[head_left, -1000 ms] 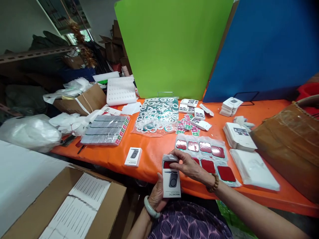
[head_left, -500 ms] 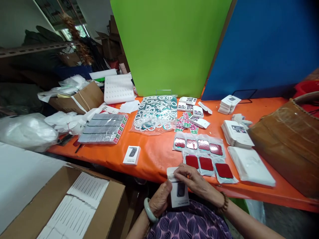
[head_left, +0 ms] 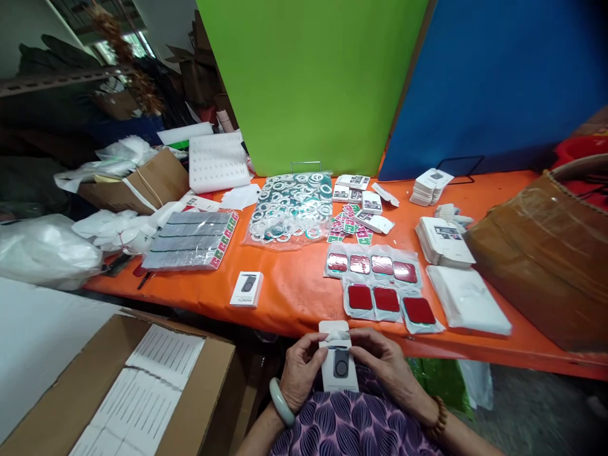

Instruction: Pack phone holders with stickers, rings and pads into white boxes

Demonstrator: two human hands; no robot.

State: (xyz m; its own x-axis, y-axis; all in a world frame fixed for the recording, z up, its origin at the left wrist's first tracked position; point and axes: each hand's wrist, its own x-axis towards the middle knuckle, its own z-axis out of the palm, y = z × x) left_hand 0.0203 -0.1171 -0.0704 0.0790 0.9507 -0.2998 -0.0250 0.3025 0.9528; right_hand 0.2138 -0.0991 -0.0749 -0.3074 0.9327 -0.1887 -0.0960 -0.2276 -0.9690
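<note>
Over my lap I hold a small white box (head_left: pixel 340 378) with a dark device printed on its front and its top flap raised. My left hand (head_left: pixel 301 369) pinches the box's left edge near the opening. On the opposite edge my right hand (head_left: pixel 382 362) has its thumb and fingers closed at the same height. Some whitish, see-through material (head_left: pixel 337 336) shows at the mouth of the box; how far it goes in is hidden. Beyond my hands lie dark red square pieces (head_left: pixel 386 299) in pale wrappers. A similar closed white box (head_left: pixel 246 289) rests on the orange table.
At lower left an open carton (head_left: pixel 219 373) holds rows of white boxes. On the orange table (head_left: pixel 289 291) are a plastic bag of rings (head_left: pixel 291 208), a wrapped grey stack (head_left: pixel 187 240), white card stacks (head_left: pixel 445 242) and a white packet (head_left: pixel 468 301). A brown container (head_left: pixel 541 259) stands right.
My right hand has moved from across the box's top to its right edge. The box stands straighter, with its flap up and whitish material showing. The view has shifted slightly.
</note>
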